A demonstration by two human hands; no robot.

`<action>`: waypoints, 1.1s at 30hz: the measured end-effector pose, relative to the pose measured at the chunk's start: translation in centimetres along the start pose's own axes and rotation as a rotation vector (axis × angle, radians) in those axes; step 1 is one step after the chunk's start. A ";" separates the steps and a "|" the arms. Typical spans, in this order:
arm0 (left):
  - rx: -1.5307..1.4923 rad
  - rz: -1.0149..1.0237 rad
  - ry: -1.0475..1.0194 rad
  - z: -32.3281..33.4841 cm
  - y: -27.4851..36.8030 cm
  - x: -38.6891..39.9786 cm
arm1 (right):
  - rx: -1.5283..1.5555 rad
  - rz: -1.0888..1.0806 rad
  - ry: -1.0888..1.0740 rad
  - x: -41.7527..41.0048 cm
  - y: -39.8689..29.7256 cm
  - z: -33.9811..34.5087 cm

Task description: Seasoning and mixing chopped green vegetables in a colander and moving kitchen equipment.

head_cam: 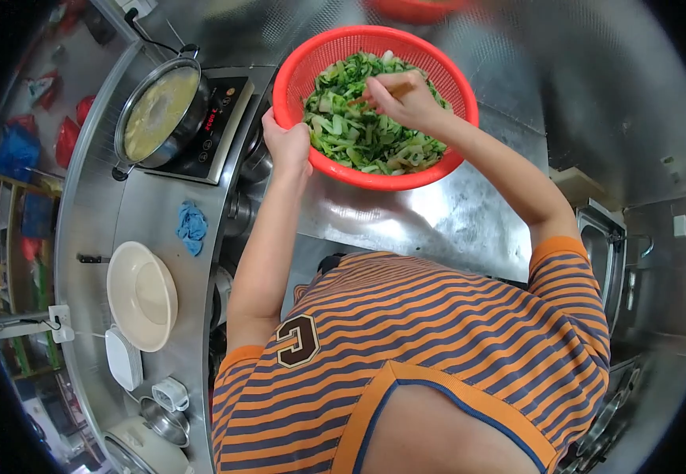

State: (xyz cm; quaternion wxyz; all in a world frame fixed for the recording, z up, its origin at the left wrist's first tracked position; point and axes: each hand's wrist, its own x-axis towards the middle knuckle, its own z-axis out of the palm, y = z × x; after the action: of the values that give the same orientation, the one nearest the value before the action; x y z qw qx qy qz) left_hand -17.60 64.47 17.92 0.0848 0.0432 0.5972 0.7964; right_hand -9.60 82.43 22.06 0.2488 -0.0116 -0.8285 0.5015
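Note:
A red plastic colander basket (375, 182) full of chopped leafy greens (349, 133) is in front of me at the top middle. My left hand (288, 142) grips its rim on the left side, the thumb over the edge. Over the greens, my right hand (402, 98) is closed around a wooden utensil (403, 90), perhaps chopsticks. The tip of this utensil reaches down to the greens. Most of its length is hidden by my fingers.
To the left, a steel pot (192, 127) of yellowish liquid sits on an induction cooker (215, 139) with a lit display. Nearer are a blue cloth (191, 228), a knife (91, 259), a cream basin (123, 296) and stacked white trays (122, 358). A sink (598, 246) is at right.

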 end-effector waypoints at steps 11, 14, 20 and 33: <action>0.057 0.036 -0.060 1.3 0.6 0.3 | -0.136 0.056 0.467 7.6 9.7 -6.4; 0.065 0.044 -0.012 0.3 -0.1 0.6 | -0.153 -0.021 0.275 4.3 5.5 -0.8; 0.017 0.028 0.024 -0.3 0.0 0.1 | -0.095 0.103 0.193 2.2 -2.8 -6.3; 0.016 0.061 -0.028 0.9 1.3 -0.6 | -0.208 0.107 0.304 0.7 2.5 -3.0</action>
State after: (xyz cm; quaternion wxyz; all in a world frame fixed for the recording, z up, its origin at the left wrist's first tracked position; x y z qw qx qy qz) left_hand -16.98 64.86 19.49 0.0683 0.0733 0.6006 0.7933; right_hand -9.54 86.31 21.39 0.3413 -0.1569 -0.8271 0.4182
